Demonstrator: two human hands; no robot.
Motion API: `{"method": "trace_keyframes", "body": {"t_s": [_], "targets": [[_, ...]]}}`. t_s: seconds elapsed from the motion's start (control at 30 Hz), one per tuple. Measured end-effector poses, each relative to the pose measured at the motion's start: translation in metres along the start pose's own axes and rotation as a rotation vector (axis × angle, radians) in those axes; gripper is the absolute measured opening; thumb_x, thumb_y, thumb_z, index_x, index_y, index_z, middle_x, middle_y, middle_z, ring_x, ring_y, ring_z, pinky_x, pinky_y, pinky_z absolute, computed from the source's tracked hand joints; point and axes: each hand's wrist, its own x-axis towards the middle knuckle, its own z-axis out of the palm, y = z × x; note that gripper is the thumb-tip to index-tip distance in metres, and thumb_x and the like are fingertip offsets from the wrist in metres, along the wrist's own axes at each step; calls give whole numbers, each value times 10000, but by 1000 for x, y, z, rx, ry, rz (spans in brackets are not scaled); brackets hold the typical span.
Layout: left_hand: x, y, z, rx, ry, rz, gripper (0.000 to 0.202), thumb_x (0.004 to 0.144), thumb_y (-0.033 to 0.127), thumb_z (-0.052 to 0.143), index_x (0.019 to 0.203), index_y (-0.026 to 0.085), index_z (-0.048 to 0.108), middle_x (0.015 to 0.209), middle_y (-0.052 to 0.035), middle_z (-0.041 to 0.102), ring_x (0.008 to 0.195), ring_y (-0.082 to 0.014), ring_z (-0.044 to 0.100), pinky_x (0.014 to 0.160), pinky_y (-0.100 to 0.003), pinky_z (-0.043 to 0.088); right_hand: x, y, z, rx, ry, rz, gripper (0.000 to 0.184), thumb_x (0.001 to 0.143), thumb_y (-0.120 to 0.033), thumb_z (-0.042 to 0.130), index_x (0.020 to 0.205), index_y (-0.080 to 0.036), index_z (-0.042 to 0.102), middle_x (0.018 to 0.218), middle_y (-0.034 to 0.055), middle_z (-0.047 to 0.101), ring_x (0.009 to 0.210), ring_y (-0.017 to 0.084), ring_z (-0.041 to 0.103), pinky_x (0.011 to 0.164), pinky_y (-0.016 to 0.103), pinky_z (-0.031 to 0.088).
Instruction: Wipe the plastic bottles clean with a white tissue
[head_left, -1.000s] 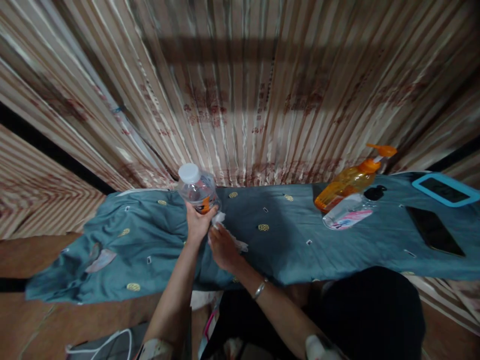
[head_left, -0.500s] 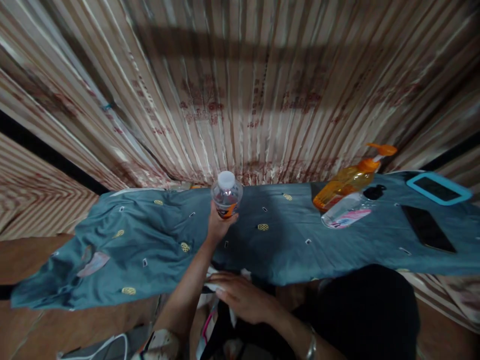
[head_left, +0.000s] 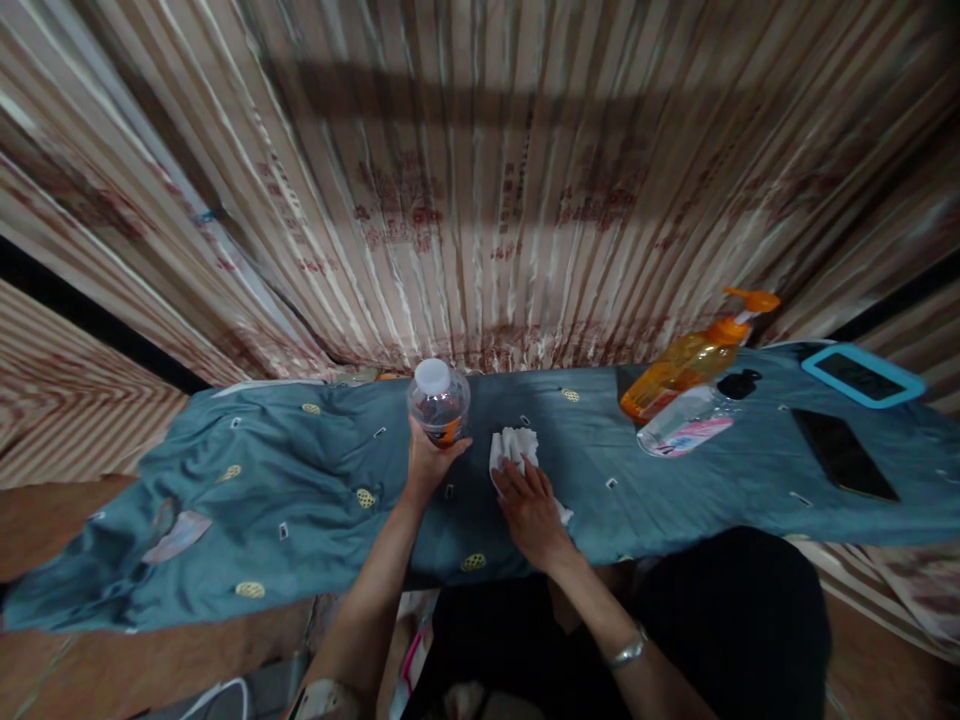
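My left hand (head_left: 429, 462) is wrapped round the lower part of a small clear plastic bottle (head_left: 439, 401) with a white cap and an orange label. The bottle stands upright on the blue-green patterned cloth (head_left: 315, 500). To its right, my right hand (head_left: 531, 510) lies flat on a crumpled white tissue (head_left: 511, 446) and presses it onto the cloth, fingers stretched out. A bracelet shows on my right wrist.
At the back right an orange pump bottle (head_left: 694, 358) leans beside a clear bottle with a black cap (head_left: 688, 423) lying on its side. A dark phone (head_left: 840, 453) and a blue-framed device (head_left: 861, 374) lie at the far right. A striped curtain (head_left: 480, 200) hangs behind.
My right hand came up from below the cloth's front edge and now presses the tissue on the cloth to the right of the bottle. The bottle moved rightward earlier and stays held.
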Motion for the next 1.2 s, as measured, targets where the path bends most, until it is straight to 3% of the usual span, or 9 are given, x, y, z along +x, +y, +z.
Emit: {"method": "trace_keyframes", "body": {"t_s": [0.13,0.3,0.53,0.8,0.93,1.03,1.1,1.2], "targets": [[-1,-7,0,-62,-13,-1,1119,539,359,962,1464,193,353,1441,-198,599,1350,-335,604,1153,-509,457,-7,-10,-7,-39,-47,-79,459,1017,-176,498,1464,-208,600,1583,143,540,1541,369,375,1211,619,362],[-4,-13,0,-83,-54,56,1134,621,344,932,1530,201,270,1544,-225,502,1469,-342,489,1231,-528,363,-13,-15,-14,-14,-91,-86,557,995,-337,611,1521,-170,534,1636,182,456,1548,413,346,1202,656,360],[-12,-20,-7,-15,-33,56,1062,630,359,927,1515,214,358,1561,-190,485,1496,-348,449,1259,-531,329,-32,0,-17,155,112,-1,571,1042,-335,512,1598,-244,418,1653,154,439,1559,344,358,1207,635,387],[-16,-21,-6,-7,-23,50,963,660,307,885,1490,220,403,1543,-175,505,1475,-340,474,1249,-523,351,-45,17,-25,319,88,83,455,1055,-321,462,1473,-195,590,1550,154,571,1473,313,505,1190,566,466],[-28,-20,-10,27,31,63,903,689,348,868,1466,216,426,1517,-177,520,1463,-344,485,1247,-533,363,-36,20,-25,318,106,96,308,1037,-270,477,1127,-186,759,1422,164,673,1343,315,636,1128,539,534],[-45,-18,-17,53,71,45,872,714,406,845,1461,218,435,1521,-171,515,1478,-349,467,1258,-542,351,-27,19,-26,289,139,96,278,1011,-246,510,908,-195,763,1312,166,732,1251,324,696,1068,519,580],[-59,-16,-23,70,73,8,854,737,455,825,1467,238,438,1540,-158,503,1479,-349,469,1252,-551,363,-26,18,-29,280,166,103,254,1002,-267,534,927,-204,768,1274,158,749,1227,320,708,1046,501,596],[-77,-14,-36,108,79,-39,848,758,529,801,1476,256,443,1550,-150,514,1463,-353,492,1240,-568,381,-37,28,-39,279,252,176,290,1010,-354,532,1140,-219,753,1298,145,744,1236,313,704,1044,499,598]]}}
